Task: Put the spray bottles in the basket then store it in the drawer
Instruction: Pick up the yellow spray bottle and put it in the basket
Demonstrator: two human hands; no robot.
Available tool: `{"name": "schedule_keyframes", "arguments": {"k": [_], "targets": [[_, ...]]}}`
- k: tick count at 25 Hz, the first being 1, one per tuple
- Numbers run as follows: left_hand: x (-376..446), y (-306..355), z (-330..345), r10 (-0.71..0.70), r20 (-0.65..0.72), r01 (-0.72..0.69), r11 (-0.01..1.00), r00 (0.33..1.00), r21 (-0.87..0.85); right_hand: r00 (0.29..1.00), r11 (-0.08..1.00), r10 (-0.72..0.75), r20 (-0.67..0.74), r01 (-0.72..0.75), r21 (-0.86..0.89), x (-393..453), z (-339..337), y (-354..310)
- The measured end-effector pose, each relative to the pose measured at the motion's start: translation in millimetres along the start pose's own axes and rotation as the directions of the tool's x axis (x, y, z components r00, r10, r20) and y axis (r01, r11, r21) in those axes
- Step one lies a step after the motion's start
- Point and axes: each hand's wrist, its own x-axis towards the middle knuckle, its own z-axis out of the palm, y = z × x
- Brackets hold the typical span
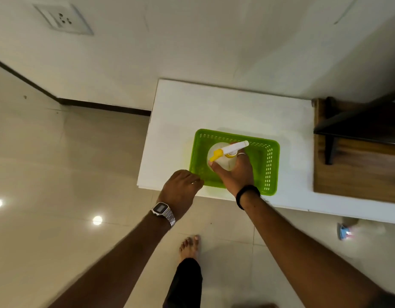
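Observation:
A green perforated basket (267, 165) sits near the front edge of a white cabinet top (214, 107). A clear spray bottle with a white and yellow trigger head (231, 150) stands upright inside the basket's left half. My right hand (235, 172) is wrapped around the bottle's body from the near side. My left hand (181, 187) rests at the basket's front left corner, fingers curled at its rim; whether it grips the rim is unclear. A second spray bottle (352, 231), blurred, lies on the floor at the right, below the cabinet edge.
A brown wooden piece with dark bars (358, 152) adjoins the cabinet on the right. A wall with a socket plate (63, 18) stands behind. Glossy floor tiles (58, 174) spread left. My bare foot (189, 247) is on the floor just in front of the cabinet.

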Motion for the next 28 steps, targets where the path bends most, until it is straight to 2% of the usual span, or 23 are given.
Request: {"name": "schedule_keyframes", "arguments": {"k": [3,9,12,16,21,24,26,28], "targets": [[-10,-12,1,-0.039,-0.013,0.039,0.999,0.999,-0.001,1.000,0.997,0.031,0.003,-0.031,-0.077,5,30,3],[-23,-42,-5,-0.098,-0.030,0.097,0.995,0.995,-0.025,0.995,0.993,-0.047,0.084,0.055,-0.100,18,90,-1],[-22,-54,-11,-0.107,-0.038,0.106,0.994,0.994,-0.020,0.992,0.987,-0.098,0.076,0.106,-0.120,28,107,-7],[-14,-65,-12,-0.109,-0.054,0.108,0.994,0.993,-0.020,0.992,0.986,-0.116,0.053,0.121,-0.112,42,117,-19],[-18,-58,-14,-0.143,-0.059,0.143,0.990,0.988,-0.017,0.996,0.993,-0.027,0.084,0.036,-0.110,25,93,-23],[-30,-25,-13,-0.118,-0.089,0.107,0.987,0.989,-0.116,0.981,0.976,-0.190,0.035,0.193,-0.105,-10,51,-18],[-34,6,-7,-0.041,-0.050,0.031,0.984,0.998,-0.177,0.937,0.925,-0.345,0.050,0.348,-0.154,-33,21,-7],[-34,46,6,0.055,0.019,-0.050,0.978,0.998,-0.204,0.907,0.877,-0.409,0.098,0.421,-0.232,-59,-15,17]]}}
